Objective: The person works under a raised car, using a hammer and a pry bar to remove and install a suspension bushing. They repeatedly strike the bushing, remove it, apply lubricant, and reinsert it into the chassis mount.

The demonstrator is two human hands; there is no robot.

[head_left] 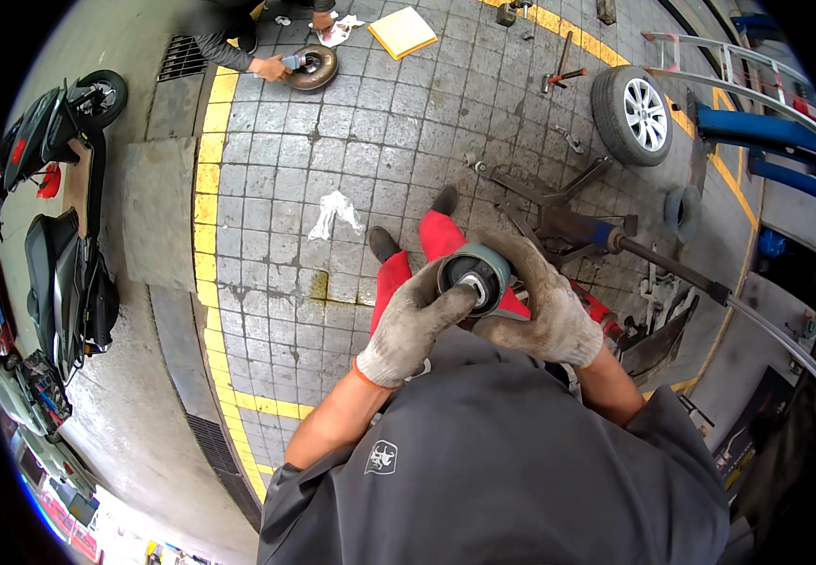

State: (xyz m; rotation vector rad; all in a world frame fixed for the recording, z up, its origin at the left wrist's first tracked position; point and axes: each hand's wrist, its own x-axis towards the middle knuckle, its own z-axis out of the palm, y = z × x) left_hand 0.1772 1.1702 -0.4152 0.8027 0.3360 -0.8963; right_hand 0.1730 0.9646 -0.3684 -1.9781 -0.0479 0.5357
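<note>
The round part (pixel 476 279) has a glossy metal centre; the gloves (pixel 405 331) are matt knitted cloth; the floor (pixel 276 193) looks rough.

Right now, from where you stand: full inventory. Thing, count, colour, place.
round hollow part: 1, grey-green and black, between both hands
wheel: 1, black tyre, silver rim, upper right
metal stand: 1, dark, right of the hands
red-handled tool: 1, red, left of wheel
ladder: 1, silver, far upper right
blue beams: at least 2, blue, right
flat panel: 1, cream, orange-yellow edge, top
white cloth: 1, white, on tiles
scooters: several, mostly black, left
co-worker: 1, dark sleeves, at brown ring, top left
legs: 2, red trousers, beyond hands
left hand: 1, grey-white glove, on part
right hand: 1, grey-white glove, on part
</note>
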